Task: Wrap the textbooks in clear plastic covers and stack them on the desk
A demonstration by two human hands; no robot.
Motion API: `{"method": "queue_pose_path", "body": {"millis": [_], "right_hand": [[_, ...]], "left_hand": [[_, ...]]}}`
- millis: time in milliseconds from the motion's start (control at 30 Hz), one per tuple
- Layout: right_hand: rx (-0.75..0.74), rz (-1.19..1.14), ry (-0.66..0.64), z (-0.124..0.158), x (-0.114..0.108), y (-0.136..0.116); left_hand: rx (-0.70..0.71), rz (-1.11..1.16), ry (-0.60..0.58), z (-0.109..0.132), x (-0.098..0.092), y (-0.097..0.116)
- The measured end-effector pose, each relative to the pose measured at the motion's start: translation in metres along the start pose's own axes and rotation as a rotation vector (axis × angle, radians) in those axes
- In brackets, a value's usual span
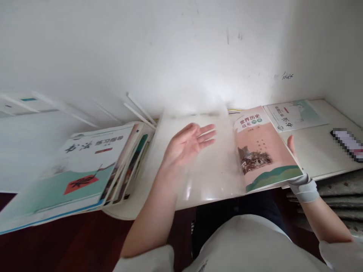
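The book (265, 149) is thin and closed, and it lies right of the centre of the frame, front cover up. This cover is salmon pink, with a pale area at the top, where large reddish Chinese characters stand, two of them on green round spots. Under them is a dark picture of ruins, and green hills fill the lower part. The book is turned, so its top points slightly to the left. Along its left edge, a clear plastic cover (210, 170) is spread open leftward; it is glossy near the bottom, and its upper part is blurred.
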State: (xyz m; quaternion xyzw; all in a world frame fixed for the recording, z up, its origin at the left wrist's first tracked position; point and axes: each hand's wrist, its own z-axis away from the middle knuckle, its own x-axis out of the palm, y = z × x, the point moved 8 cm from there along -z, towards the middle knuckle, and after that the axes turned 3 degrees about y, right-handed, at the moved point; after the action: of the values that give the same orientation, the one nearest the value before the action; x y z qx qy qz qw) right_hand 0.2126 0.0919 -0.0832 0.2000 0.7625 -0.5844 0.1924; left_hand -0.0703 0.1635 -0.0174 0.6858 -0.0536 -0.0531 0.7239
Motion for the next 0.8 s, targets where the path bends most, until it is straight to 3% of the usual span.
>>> {"method": "queue_pose_path", "body": {"millis": [100,167,233,300,333,400,467,533,567,667,800], "right_hand": [[0.285,-0.369,-0.078,0.008,-0.006,0.047],[0.397,-0.469,-0.112,0.013,-0.006,0.065],[0.443,-0.504,-0.135,0.016,-0.006,0.07],[0.473,-0.524,-0.143,0.018,-0.005,0.069],[0.489,-0.531,-0.136,0.018,-0.005,0.067],[0.502,-0.513,-0.098,0.017,-0.008,0.065],[0.483,-0.455,-0.051,0.014,-0.012,0.066],[0.436,-0.356,-0.015,0.01,-0.016,0.069],[0.41,-0.302,-0.003,0.009,-0.019,0.071],[0.341,-0.177,0.025,0.005,-0.028,0.076],[0.332,-0.155,0.048,0.007,-0.036,0.082]], "left_hand": [[-0.089,0.009,0.195,0.014,-0.06,-0.03],[-0.119,-0.069,0.266,0.026,-0.095,-0.05],[-0.115,-0.325,0.379,0.039,-0.123,-0.06],[0.007,-0.674,0.52,0.052,-0.13,-0.053],[0.1,-0.826,0.558,0.057,-0.12,-0.047],[0.283,-1.003,0.507,0.061,-0.077,-0.044],[0.367,-1.037,0.267,0.056,-0.017,-0.06],[0.352,-1.086,-0.022,0.049,0.042,-0.088],[0.316,-1.124,-0.106,0.046,0.061,-0.102],[0.228,-1.265,-0.178,0.038,0.086,-0.13],[0.237,-1.412,-0.178,0.036,0.082,-0.137]]}}
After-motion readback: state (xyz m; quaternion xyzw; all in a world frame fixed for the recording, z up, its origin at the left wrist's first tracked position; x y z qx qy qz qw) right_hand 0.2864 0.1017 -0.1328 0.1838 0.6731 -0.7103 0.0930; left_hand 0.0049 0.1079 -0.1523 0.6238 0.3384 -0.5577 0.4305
